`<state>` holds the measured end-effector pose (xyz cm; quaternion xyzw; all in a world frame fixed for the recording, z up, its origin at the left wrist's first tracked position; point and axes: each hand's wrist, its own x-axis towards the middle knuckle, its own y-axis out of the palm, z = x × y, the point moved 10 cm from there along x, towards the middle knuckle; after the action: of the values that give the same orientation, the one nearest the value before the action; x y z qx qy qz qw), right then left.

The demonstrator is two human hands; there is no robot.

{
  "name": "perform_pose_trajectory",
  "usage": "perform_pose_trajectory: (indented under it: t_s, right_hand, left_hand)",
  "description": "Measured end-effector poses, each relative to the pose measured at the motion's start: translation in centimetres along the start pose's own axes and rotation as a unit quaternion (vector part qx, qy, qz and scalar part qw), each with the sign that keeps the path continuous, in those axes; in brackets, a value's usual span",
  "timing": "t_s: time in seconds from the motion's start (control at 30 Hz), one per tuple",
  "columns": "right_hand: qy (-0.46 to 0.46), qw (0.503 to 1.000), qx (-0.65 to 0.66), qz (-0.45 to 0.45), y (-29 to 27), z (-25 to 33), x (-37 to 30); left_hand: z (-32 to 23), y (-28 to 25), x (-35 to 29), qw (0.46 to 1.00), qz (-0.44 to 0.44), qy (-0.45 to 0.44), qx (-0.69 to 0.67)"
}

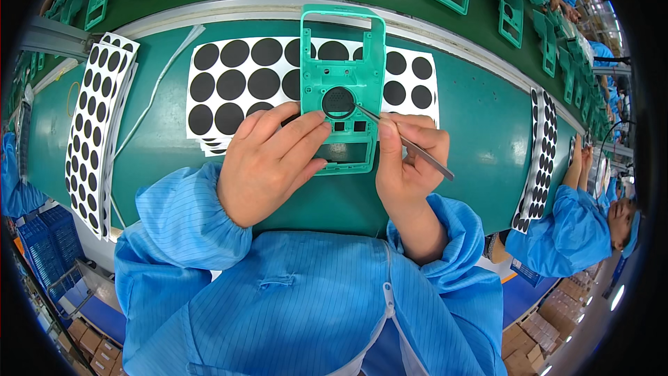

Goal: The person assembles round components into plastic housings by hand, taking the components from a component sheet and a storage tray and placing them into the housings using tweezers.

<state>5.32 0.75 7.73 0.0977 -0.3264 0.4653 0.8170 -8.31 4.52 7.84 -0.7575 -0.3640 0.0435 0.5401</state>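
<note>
Two hands at frame centre: left hand (pixel 268 163) pins light, stiff green plastic frame (pixel 342 83) by its edge; right hand (pixel 407 160) pinches tweezers (pixel 407 145) seating thin, floppy black disc (pixel 338 102).

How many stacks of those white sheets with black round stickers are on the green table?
3: a stack of sheets at the left, another in the middle behind the green plastic frame, and a third at the right. More may lie out of view.
</note>
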Motion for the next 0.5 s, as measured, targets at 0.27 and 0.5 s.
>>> perform_pose_trajectory:
  t_s: [0.27,0.5]
  right_hand:
    - [0.016,1.000,-0.010,0.008,0.26,-0.32,-0.26]
    - [0.030,0.999,-0.018,0.009,0.10,-0.55,-0.15]
  left_hand:
    - [0.19,0.04,-0.15,1.000,0.000,-0.001,0.000]
    - [0.09,-0.15,0.11,1.000,-0.004,0.004,0.000]
